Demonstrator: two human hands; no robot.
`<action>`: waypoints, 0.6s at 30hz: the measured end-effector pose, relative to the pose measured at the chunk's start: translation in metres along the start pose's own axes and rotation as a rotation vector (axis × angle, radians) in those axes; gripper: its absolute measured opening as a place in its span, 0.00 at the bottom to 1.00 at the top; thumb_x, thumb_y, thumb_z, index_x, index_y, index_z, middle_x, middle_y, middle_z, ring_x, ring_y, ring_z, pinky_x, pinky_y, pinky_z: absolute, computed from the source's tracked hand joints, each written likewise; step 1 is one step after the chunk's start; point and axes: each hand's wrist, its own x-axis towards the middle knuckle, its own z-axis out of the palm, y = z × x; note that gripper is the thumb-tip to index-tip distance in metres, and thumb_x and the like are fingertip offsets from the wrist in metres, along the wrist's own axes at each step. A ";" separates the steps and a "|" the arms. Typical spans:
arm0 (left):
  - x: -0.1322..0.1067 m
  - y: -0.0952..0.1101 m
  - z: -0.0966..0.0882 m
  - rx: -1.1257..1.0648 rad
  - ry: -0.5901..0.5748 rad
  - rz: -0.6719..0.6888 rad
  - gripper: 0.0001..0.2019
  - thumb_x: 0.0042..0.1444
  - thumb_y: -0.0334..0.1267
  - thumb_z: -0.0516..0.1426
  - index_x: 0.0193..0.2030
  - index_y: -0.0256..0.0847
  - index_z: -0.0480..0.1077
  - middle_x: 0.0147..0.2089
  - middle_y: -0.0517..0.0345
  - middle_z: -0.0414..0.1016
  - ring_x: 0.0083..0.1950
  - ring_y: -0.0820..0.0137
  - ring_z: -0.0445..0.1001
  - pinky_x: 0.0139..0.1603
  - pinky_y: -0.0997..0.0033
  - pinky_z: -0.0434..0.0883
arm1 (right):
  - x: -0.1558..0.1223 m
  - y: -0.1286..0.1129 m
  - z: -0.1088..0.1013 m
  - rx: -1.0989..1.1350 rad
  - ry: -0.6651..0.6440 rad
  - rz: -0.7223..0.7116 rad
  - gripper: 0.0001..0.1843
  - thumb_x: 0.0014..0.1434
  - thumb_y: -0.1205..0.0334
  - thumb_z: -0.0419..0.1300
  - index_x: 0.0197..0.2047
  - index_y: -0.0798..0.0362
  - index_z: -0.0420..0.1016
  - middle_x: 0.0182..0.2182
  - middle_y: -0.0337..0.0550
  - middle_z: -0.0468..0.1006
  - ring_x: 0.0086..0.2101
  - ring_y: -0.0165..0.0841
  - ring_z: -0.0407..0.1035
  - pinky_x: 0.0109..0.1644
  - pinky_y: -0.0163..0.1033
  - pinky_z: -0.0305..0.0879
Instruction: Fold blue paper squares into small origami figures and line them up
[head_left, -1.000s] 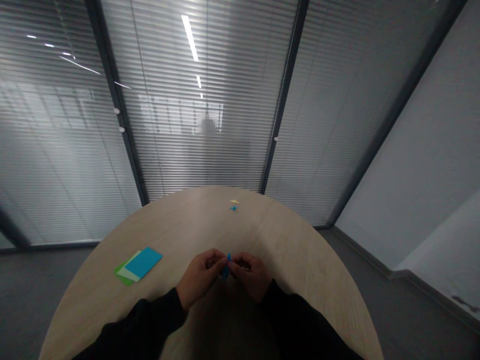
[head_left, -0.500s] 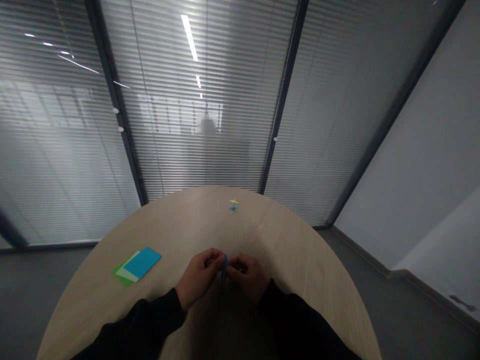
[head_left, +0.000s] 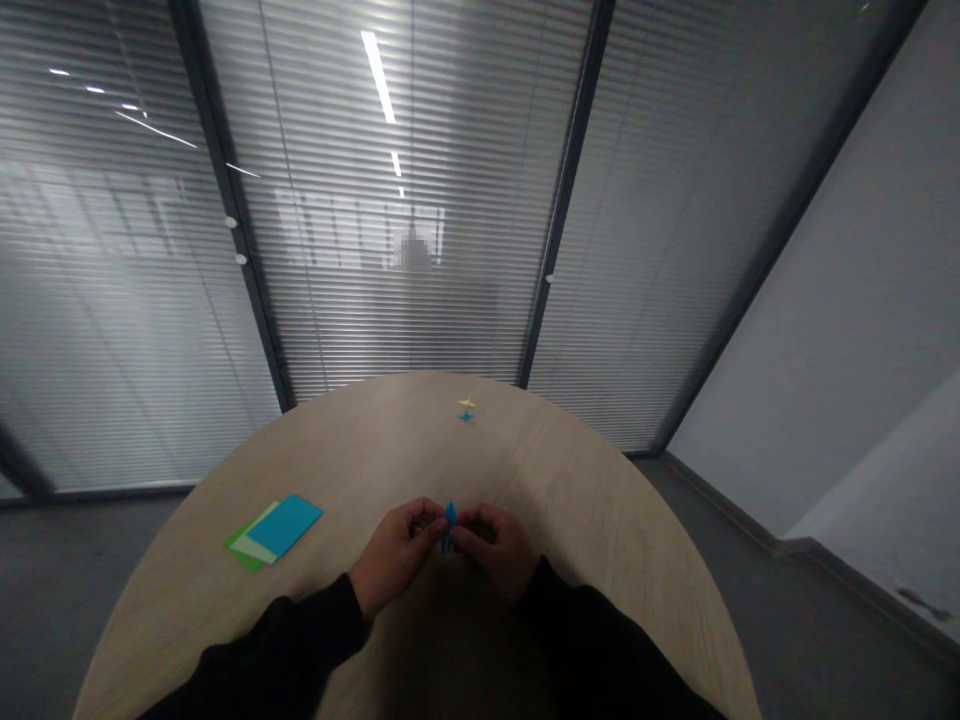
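Observation:
Between my hands, above the near middle of the table, is a small piece of folded blue paper. A pointed tip of it sticks up past my fingers. My left hand pinches it from the left with thumb and fingers. From the other side my right hand grips it, thumb against the paper. The fingers cover most of its lower part, so its full shape is hidden.
A round wooden table spreads before me. Blue, pale green and green paper sheets lie overlapped at the left. Toward the far edge sit a small yellow folded paper and a blue one. Glass with blinds stands behind.
The blue paper in my hands has turned or been reshaped: its rounded upper edge now shows as a pointed tip. My right thumb has shifted slightly upward. Both hands keep their hold.

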 end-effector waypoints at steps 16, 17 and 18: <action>-0.002 0.008 0.001 0.087 0.071 -0.038 0.13 0.55 0.46 0.59 0.37 0.36 0.74 0.33 0.53 0.78 0.34 0.66 0.73 0.36 0.69 0.68 | -0.001 -0.001 -0.001 0.071 0.040 -0.010 0.15 0.51 0.52 0.68 0.34 0.56 0.76 0.23 0.38 0.75 0.24 0.28 0.67 0.30 0.34 0.60; -0.003 0.007 0.001 0.088 0.069 -0.029 0.13 0.56 0.46 0.59 0.37 0.36 0.74 0.33 0.53 0.78 0.33 0.66 0.73 0.35 0.70 0.68 | -0.001 -0.001 -0.001 0.073 0.040 -0.012 0.15 0.50 0.52 0.68 0.33 0.56 0.76 0.23 0.38 0.75 0.24 0.28 0.67 0.30 0.34 0.60; -0.004 0.007 0.002 0.090 0.065 -0.017 0.14 0.56 0.46 0.58 0.37 0.36 0.75 0.33 0.54 0.78 0.33 0.67 0.73 0.35 0.70 0.67 | -0.001 -0.002 -0.001 0.077 0.040 -0.015 0.15 0.50 0.51 0.68 0.33 0.56 0.76 0.23 0.38 0.75 0.24 0.28 0.67 0.30 0.34 0.61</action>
